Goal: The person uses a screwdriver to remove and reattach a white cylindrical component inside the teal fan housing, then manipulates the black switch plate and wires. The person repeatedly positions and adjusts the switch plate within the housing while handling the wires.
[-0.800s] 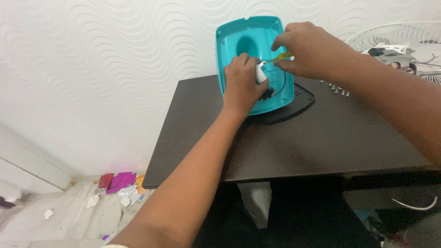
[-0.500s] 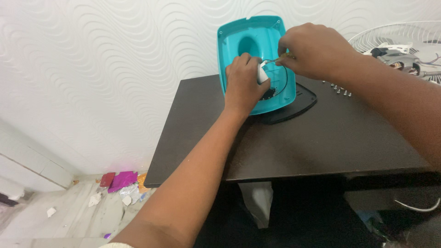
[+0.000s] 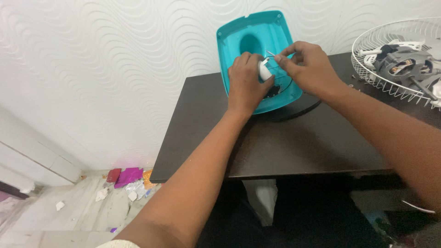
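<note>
Two hands meet inside the teal housing [image 3: 257, 36] — left hand [image 3: 245, 82] grips a white part [image 3: 264, 70]; right hand [image 3: 308, 66], just beside, pinches a thin wire [image 3: 271, 53].

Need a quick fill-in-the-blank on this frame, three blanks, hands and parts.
Both hands work inside a plastic shell coloured ____.
The left hand holds a small ____ part.
The wire fan guard lies on the dark ____, to the person's right.

Missing words: teal; white; table

White wire fan guard [image 3: 367, 50] with grey motor [image 3: 404, 59] on dark table [image 3: 275, 147]; floor scraps [image 3: 126, 177].
</note>
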